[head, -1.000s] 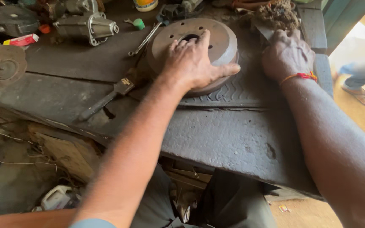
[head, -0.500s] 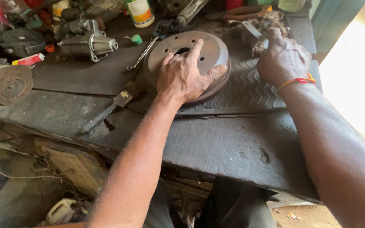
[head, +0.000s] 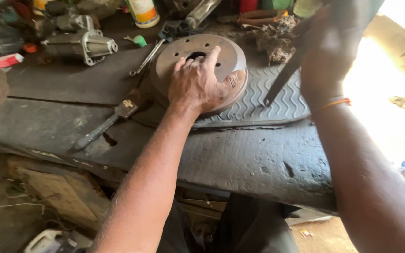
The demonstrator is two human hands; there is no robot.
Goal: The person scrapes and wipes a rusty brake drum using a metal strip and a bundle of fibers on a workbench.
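Left hand (head: 200, 84) laid flat, fingers spread, on a round, rust-brown cast-metal brake drum (head: 198, 70) with a dark centre hole and small bolt holes; palm pressing down, thumb hooked over the near rim, gripping nothing else. Drum seated on a grey rubber mat with raised wavy ribs (head: 268, 100), itself spread over a worn, greasy dark workbench (head: 240, 161). Right hand (head: 329, 56) raised and blurred, closed around the upper end of a long, flat, dark metal tool (head: 282, 79), its tip slanting down to just above the mat, right of the drum.

Just left of the drum, a slim steel spanner (head: 146, 58) and a dark-handled tool with a yellowish label (head: 106, 124). Farther left, a grey ribbed metal motor housing (head: 78, 42); behind, a white bottle with a green and orange label (head: 142, 11) and a clump of brown fibrous waste (head: 275, 40).

Against the picture half a second before: right hand lifted off the bench with the tool, left hand unmoved on the drum.
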